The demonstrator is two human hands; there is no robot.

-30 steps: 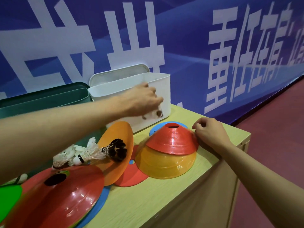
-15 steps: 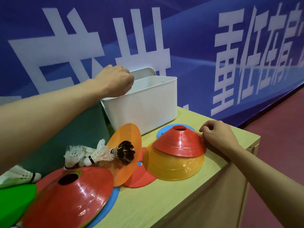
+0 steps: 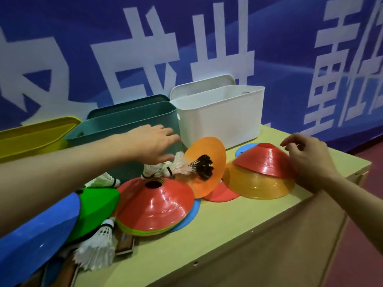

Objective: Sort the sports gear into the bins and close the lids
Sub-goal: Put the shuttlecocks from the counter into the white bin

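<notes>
Wooden cabinet top (image 3: 217, 220): bins (image 3: 219, 119), cones (image 3: 259, 183), shuttlecocks (image 3: 95, 251), perhaps paddles (image 3: 124, 244)

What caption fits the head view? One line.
Left hand reaches for shuttlecocks beside open bins; right hand touches red cone.

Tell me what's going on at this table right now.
A person is sorting sports gear. Their left hand, fingers spread, reaches down toward the shuttlecocks in front of the green bin. Their right hand rests against the red cone stacked on a yellow cone. The white bin stands open, its lid propped behind it.
</notes>
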